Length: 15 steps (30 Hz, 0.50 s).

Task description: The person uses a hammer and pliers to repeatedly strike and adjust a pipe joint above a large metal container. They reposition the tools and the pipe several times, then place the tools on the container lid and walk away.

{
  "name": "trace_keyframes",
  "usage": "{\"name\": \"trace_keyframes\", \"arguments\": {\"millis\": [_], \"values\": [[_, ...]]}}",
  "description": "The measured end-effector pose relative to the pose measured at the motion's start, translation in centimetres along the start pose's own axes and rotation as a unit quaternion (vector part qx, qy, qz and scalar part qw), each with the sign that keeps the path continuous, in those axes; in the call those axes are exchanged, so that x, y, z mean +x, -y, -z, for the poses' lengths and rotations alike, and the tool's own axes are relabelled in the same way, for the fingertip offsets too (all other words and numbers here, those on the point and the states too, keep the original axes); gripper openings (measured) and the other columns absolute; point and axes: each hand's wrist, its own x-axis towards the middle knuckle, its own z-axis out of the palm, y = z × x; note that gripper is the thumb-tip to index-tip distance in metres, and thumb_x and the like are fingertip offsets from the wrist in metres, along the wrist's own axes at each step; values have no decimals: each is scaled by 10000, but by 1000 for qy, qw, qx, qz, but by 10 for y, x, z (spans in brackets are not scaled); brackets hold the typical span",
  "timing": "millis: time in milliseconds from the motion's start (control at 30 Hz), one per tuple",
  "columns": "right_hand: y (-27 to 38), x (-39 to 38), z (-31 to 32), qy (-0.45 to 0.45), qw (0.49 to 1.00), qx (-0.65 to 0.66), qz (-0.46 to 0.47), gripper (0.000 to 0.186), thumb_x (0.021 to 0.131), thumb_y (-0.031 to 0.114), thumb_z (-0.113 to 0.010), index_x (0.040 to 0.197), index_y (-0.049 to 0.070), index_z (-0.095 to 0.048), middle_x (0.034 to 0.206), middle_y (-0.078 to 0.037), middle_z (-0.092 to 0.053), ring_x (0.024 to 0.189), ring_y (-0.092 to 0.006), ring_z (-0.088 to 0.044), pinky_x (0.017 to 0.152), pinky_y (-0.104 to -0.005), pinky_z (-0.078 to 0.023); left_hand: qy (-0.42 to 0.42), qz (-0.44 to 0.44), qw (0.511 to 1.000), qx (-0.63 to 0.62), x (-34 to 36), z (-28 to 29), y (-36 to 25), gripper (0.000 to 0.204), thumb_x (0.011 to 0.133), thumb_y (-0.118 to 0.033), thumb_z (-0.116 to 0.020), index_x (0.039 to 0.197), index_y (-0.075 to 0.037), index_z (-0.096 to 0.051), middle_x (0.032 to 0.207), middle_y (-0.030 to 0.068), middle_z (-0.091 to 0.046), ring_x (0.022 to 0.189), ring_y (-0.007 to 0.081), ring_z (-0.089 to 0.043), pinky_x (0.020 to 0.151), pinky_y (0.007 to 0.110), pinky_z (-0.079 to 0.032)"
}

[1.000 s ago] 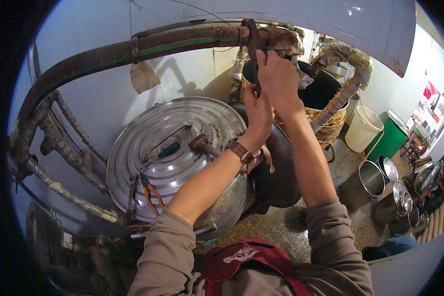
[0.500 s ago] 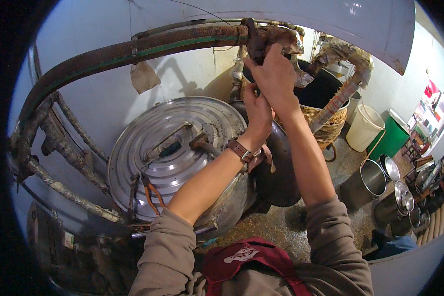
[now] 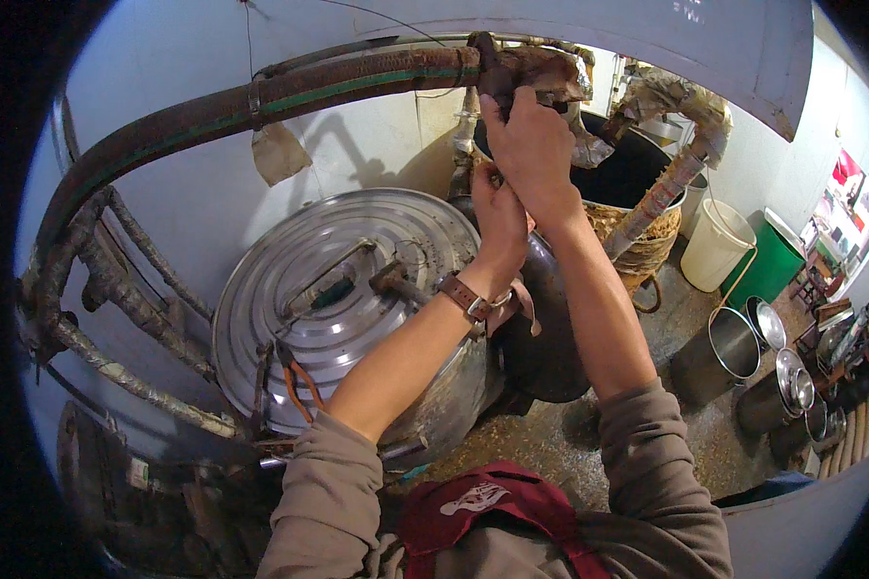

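Both hands are raised beneath a rusty brown clamp [image 3: 495, 72] on a thick wrapped pipe [image 3: 367, 82]. My right hand [image 3: 536, 154] is closed just under that clamp, its thumb and forefinger pointing up at it; what its curled fingers hold is hidden. Close below and to the left, my left hand [image 3: 502, 222] is closed in a pinch against the right wrist. A small dark bit shows at its fingertips, too small to name. A strip of cloth [image 3: 521, 311] hangs by the brown watch strap [image 3: 465, 295] on my left wrist.
A big pot with a ridged metal lid [image 3: 348, 227] stands at left; a hammer [image 3: 396, 280] and orange-handled pliers [image 3: 301, 381] lie on it. An open rope-wrapped vat [image 3: 647, 241] is behind. Several buckets, one green [image 3: 768, 259], stand at right. A panel [image 3: 705, 58] hangs overhead.
My right hand has shifted slightly left and down, its thumb now higher beside the forefinger. My left hand has moved slightly left and stays closed. The view has shifted a little.
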Motion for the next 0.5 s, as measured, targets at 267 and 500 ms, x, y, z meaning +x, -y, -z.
{"name": "trace_keyframes", "arguments": {"millis": [267,500], "values": [[-1,-1,2,-28,1000,6,9,553,1030,557,-610,1028,7,-660,868,-253,-758,835,-462,-755,726,-579,-593,-17,-12,1000,10,4,0,8,187,1054,-158,-596,1182,-59,-504,843,55,-608,559,106,-537,434,288,-356],[-1,-1,-1,3,1000,-19,-1,598,1009,598,-622,1009,2,-668,849,-242,-756,811,-455,-755,699,-573,-592,6,-42,999,10,5,2,10,161,1044,-144,-591,1155,-49,-522,831,59,-601,528,107,-517,427,282,-368]]}}
